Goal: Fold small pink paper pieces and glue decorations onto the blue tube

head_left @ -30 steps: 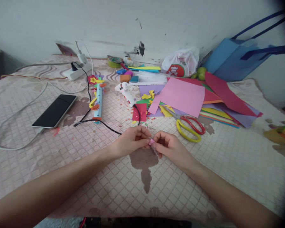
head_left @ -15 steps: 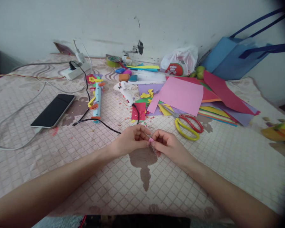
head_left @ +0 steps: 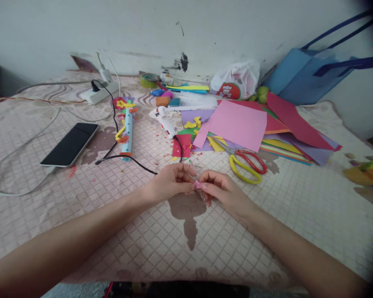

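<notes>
A small piece of pink paper is pinched between the fingertips of both hands above the patterned tablecloth. My left hand grips its left side with thumb and fingers, and my right hand has thumb and fingers closed on its right side. Its exact shape is too small to tell. Beyond the hands, a red paper piece lies among tiny scraps. The scissors, with red and yellow handles, rest behind my right hand.
A white glue gun lies behind the hands, its black cord running left. Further left are a decorated light-blue strip, a phone and a power strip. Coloured paper sheets, a plastic bag and a blue bag stand right.
The pink piece has turned slightly and shows more between the fingertips. The right fingers have shifted a little; both hands stay in nearly the same place.
</notes>
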The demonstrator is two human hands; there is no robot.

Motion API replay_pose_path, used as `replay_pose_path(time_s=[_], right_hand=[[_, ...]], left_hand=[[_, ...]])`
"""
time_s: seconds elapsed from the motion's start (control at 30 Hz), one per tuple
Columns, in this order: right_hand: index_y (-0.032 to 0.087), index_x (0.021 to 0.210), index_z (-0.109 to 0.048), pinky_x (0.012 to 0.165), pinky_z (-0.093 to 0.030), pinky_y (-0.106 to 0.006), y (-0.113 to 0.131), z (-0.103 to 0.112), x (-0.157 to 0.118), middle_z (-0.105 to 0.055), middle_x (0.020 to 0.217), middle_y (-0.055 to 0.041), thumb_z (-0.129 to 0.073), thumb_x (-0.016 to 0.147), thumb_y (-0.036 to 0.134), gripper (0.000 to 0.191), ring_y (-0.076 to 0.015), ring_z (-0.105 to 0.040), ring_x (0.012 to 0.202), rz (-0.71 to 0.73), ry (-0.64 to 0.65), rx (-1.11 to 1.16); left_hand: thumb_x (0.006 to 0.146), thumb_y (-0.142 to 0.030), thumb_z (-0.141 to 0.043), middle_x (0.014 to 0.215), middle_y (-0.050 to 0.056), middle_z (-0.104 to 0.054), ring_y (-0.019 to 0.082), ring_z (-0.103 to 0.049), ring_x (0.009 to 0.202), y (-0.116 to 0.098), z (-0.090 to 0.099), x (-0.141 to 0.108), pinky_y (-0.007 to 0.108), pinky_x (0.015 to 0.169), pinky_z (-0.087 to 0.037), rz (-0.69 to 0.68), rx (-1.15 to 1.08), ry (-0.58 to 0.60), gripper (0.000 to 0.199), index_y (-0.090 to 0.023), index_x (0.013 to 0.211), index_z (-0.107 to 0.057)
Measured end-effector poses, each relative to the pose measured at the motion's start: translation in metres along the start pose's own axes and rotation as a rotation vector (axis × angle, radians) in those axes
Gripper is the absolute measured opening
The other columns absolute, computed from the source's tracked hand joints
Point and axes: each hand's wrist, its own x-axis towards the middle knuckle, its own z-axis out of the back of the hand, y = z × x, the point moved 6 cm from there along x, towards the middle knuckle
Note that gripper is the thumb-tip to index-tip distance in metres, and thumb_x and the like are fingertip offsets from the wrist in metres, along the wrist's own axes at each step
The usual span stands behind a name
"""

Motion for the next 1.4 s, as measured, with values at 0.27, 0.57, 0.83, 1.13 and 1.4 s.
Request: replay_pose_path(time_s=[0.27, 0.57, 0.83, 1.13, 1.4], right_hand=[[0.018, 0.073, -0.051, 0.046, -0.042, -0.021, -0.0035, 0.0029, 0.001, -0.051, 0.061, 0.0046, -0.056, 0.081, 0.027, 0.013, -0.0066, -0.047, 0.047, 0.027, -0.04, -0.013], [0.018, 0.075, -0.053, 0.046, -0.042, -0.02, -0.0045, 0.0007, 0.0008, -0.054, 0.064, 0.0042, -0.055, 0.082, 0.025, 0.01, -0.0059, -0.047, 0.047, 0.03, -0.037, -0.004], [0.017, 0.074, -0.053, 0.045, -0.041, -0.019, -0.0066, 0.0003, 0.0004, -0.052, 0.061, 0.0046, -0.056, 0.081, 0.025, 0.01, -0.0059, -0.046, 0.047, 0.011, -0.032, 0.051], [0.017, 0.073, -0.053, 0.043, -0.041, -0.019, -0.0082, 0.0009, 0.0015, -0.05, 0.057, 0.0052, -0.059, 0.08, 0.027, 0.014, -0.0061, -0.046, 0.045, 0.015, -0.043, 0.078], [0.017, 0.075, -0.054, 0.044, -0.043, -0.02, -0.0096, -0.005, 0.0021, -0.051, 0.057, 0.004, -0.056, 0.084, 0.034, 0.019, -0.0072, -0.047, 0.048, 0.009, 0.04, 0.151]], left_hand=[[0.065, -0.018, -0.071, 0.068, -0.001, -0.062, 0.01, -0.058, 0.062, 0.002, 0.0011, 0.0019, 0.024, 0.062, -0.045, -0.025, 0.024, 0.003, 0.033, -0.013, 0.093, -0.055], [0.067, -0.022, -0.071, 0.066, -0.001, -0.06, 0.008, -0.056, 0.061, 0.0019, -0.0008, 0.0002, 0.021, 0.058, -0.041, -0.038, 0.06, 0.0, 0.03, -0.012, 0.091, -0.055], [0.067, -0.02, -0.072, 0.068, -0.001, -0.061, 0.008, -0.056, 0.061, 0.002, -0.002, -0.0002, 0.021, 0.061, -0.042, 0.024, -0.043, 0.081, 0.032, -0.012, 0.093, -0.055], [0.065, -0.019, -0.074, 0.073, 0.0, -0.062, 0.009, -0.057, 0.067, 0.0014, -0.0019, -0.0004, 0.023, 0.065, -0.042, 0.042, -0.025, 0.079, 0.032, -0.012, 0.092, -0.057], [0.071, -0.022, -0.069, 0.061, -0.005, -0.054, 0.007, -0.05, 0.056, 0.0, -0.0046, -0.002, 0.02, 0.054, -0.034, -0.04, 0.008, 0.065, 0.031, -0.013, 0.097, -0.054]])
